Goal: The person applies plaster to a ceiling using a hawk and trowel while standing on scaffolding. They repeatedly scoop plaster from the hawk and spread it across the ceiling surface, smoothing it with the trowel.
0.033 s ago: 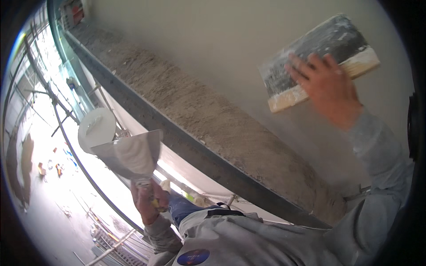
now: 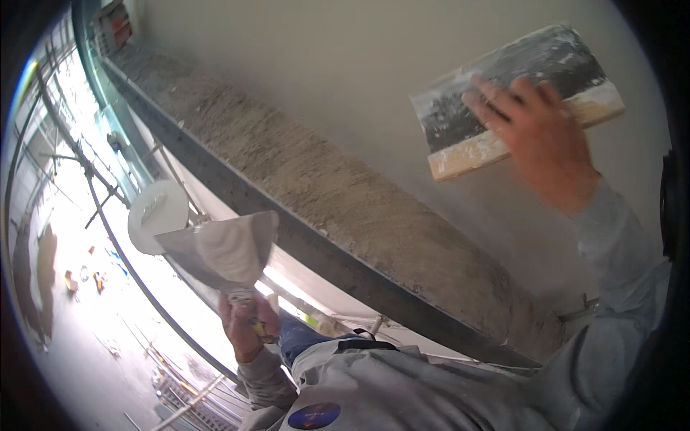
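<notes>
Smoothing blade (image 2: 517, 79), head view: upper right, wide and rectangular, dark face streaked with white, pale wooden strip (image 2: 467, 158) along its lower edge. Lies up against the grey wall (image 2: 323, 50), or just off it; cannot tell which. Right hand (image 2: 550, 147) on it, slightly blurred: fingers spread across the dark face, thumb hidden, so cannot tell whether it pinches the strip. Left hand (image 2: 246, 327), lower left: fingers curled round the handle of a broad putty knife (image 2: 230, 251), flared blade upward, pale smears on the metal. Pale round disc (image 2: 159, 215) beyond the knife, partly covered by its blade. Rough, dusty ledge (image 2: 338, 172) runs diagonally between the hands, dark metal edging (image 2: 345, 260) along its near side. Scaffold poles (image 2: 188, 404) lower left.
</notes>
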### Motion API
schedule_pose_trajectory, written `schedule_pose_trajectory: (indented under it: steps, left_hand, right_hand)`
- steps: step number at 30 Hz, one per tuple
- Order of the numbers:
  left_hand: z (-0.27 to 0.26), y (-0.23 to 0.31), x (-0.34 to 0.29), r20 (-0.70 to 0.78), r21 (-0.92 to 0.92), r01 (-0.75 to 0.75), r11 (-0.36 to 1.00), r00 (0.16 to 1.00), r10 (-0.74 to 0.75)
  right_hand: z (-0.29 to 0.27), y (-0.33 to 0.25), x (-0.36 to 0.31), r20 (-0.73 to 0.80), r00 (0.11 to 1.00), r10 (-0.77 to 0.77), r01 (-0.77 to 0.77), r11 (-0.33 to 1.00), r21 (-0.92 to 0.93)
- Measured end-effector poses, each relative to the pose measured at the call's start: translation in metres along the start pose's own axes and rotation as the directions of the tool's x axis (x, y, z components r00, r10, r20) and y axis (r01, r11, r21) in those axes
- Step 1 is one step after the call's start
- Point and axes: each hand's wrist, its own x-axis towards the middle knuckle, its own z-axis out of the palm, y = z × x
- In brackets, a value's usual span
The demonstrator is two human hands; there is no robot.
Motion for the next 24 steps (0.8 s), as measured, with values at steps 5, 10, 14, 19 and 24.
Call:
schedule_pose_trajectory:
  steps: [5,10,14,19,24]
  left_hand:
    - [0.052,-0.012,0.014,0.396,0.058,0.171,0.984,0.901,-0.180]
    - [0.114,-0.018,0.040,0.763,0.154,0.518,0.841,0.479,-0.435]
    - [0.136,-0.033,0.052,0.835,0.318,0.646,0.693,0.156,-0.528]
    - [0.141,-0.038,0.074,0.830,0.521,0.639,0.566,-0.225,-0.510]
    - [0.139,-0.046,0.082,0.716,0.698,0.550,0.459,-0.521,-0.465]
  right_hand:
    - [-0.049,0.050,-0.059,-0.012,0.947,0.321,-0.305,0.908,0.287]
    - [-0.089,0.059,-0.153,0.165,0.819,0.549,-0.572,0.762,0.305]
    - [-0.107,0.013,-0.220,0.300,0.516,0.802,-0.851,0.438,0.290]
    - [-0.139,-0.103,-0.278,0.351,-0.123,0.928,-0.854,-0.279,0.439]
    - [-0.206,-0.243,-0.273,0.254,-0.585,0.770,-0.293,-0.493,0.819]
